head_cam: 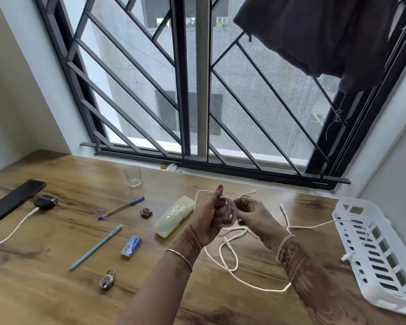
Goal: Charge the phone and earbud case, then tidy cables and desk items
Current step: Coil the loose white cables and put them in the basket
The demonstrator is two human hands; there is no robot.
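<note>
head view | wooden desk (56, 289) running under barred window (192, 90); white basket (345, 235) sitting at right edge; phone (14, 199) and earbud case (46, 202) lying far left | white cable (231, 212) looping in small coil above mid-desk, tail trailing over wood | left hand (209, 219), thumb up, gripping coil; right hand (256, 216) pinching strand just beside

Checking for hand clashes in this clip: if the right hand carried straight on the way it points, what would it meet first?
Likely the white cable coil wound on the left hand; the right hand points at it from close by.
</note>
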